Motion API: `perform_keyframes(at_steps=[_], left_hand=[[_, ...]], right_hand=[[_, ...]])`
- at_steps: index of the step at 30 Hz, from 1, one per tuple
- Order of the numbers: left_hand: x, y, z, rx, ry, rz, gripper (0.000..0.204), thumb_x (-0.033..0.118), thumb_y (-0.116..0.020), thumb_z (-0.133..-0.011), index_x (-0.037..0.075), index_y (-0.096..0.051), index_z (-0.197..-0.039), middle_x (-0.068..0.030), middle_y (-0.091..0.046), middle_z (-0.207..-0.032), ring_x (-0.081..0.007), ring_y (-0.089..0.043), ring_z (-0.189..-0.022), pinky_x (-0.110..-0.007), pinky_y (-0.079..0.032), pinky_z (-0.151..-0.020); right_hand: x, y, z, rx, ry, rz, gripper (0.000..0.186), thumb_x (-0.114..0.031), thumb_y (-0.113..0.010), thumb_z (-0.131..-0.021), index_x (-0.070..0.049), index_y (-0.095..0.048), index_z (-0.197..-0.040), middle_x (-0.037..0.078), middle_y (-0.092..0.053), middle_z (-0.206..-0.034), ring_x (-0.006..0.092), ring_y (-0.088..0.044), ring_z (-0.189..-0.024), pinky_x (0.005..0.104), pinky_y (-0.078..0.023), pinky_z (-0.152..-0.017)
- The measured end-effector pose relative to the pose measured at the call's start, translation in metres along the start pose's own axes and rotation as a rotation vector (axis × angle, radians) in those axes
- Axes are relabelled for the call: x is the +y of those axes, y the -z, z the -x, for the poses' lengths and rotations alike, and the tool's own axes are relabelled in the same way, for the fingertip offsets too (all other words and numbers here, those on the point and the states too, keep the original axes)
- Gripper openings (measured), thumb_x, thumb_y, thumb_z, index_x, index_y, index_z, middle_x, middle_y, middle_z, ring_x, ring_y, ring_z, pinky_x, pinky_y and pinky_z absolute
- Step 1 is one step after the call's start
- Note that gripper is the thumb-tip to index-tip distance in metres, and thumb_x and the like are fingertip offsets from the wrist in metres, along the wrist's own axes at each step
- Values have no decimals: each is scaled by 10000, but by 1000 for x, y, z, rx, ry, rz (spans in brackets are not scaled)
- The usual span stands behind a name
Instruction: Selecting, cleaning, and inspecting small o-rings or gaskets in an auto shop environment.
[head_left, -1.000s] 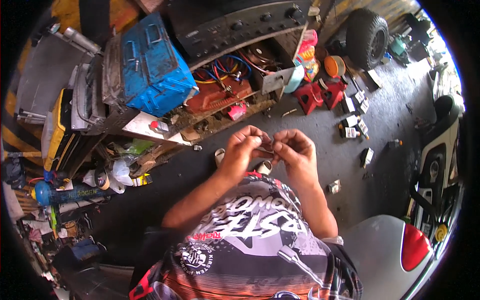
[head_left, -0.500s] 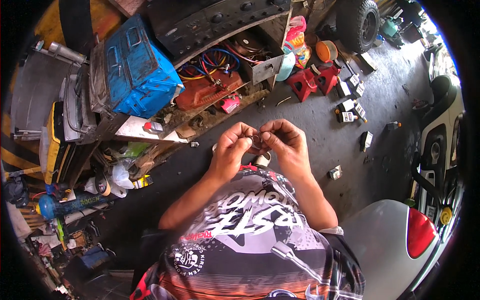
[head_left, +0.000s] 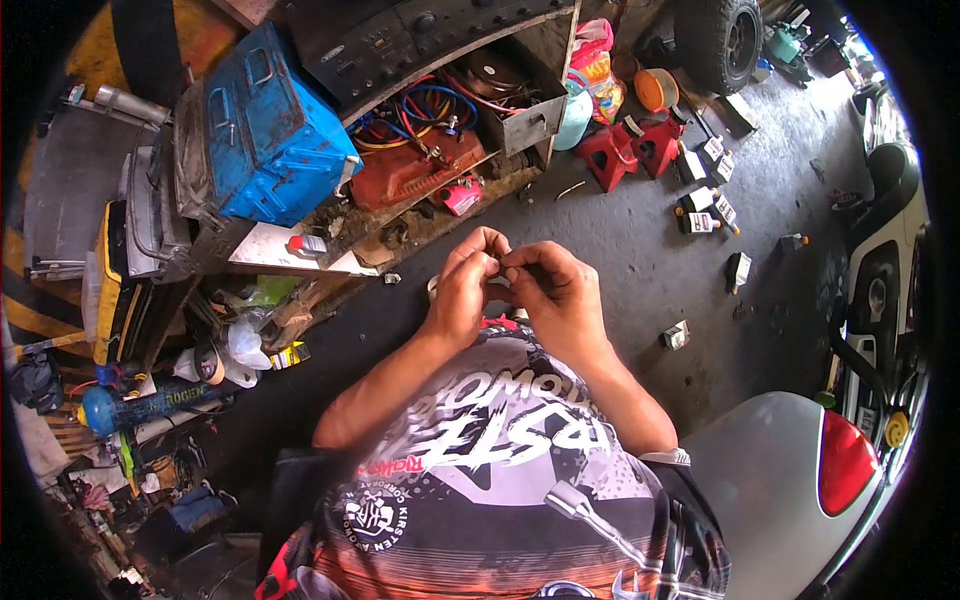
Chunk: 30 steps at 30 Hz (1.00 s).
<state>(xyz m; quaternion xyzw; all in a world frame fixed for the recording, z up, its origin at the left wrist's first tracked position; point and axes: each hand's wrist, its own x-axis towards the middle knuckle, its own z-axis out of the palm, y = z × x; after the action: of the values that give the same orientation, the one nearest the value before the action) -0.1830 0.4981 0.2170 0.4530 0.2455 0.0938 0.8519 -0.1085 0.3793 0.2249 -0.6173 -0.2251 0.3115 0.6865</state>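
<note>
Right hand (head_left: pixel 555 297) has drawn in closer to the left hand (head_left: pixel 462 300) since half a second ago; each grip pinches, thumb against finger, on a small dark piece (head_left: pixel 502 267) mostly hidden between them, before the printed shirt (head_left: pixel 500 400). Beyond, red stands (head_left: pixel 608 158) and bottles (head_left: pixel 700 223) rest on the floor (head_left: pixel 620 235), a blue toolbox (head_left: pixel 262 125) up left.

Your single view comes from the left fisheye on your head, looking steeply down over your shirt (head_left: pixel 480 500) to your hands (head_left: pixel 462 300), close and near the middle; the floor (head_left: pixel 640 260) lies farther off, edges bending toward the rim.
</note>
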Motion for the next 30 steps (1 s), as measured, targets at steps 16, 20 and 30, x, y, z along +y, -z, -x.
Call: perform_keyframes(at_steps=[16,20,30], left_hand=[[-13,7,-11,-96,254,606,320,306,-392,-923,53,-583,-963,-133,-655,-963,-279,-637,-913,-423,-517,-826],[-19,9,-12,-22,204,641,308,157,-397,-916,23,-565,-1136,-199,-613,-1178,-300,-600,-1108,-409,-504,-916],[-31,33,15,-107,140,732,439,-1,-375,-787,42,-533,-1195,-176,-566,-1278,-290,-564,-1171,-353,-512,-923]], right_hand=[[-14,36,-7,22,-129,-299,76,-18,-645,-881,15,-630,-948,36,-665,-861,88,-612,-745,230,-504,-666],[-3,34,-1,28,-90,-87,82,-5,-636,-872,9,-634,-952,30,-655,-844,91,-594,-716,229,-476,-649],[3,-2,6,-88,65,299,65,31,-622,-804,19,-614,-868,87,-595,-764,124,-547,-653,262,-442,-596]])
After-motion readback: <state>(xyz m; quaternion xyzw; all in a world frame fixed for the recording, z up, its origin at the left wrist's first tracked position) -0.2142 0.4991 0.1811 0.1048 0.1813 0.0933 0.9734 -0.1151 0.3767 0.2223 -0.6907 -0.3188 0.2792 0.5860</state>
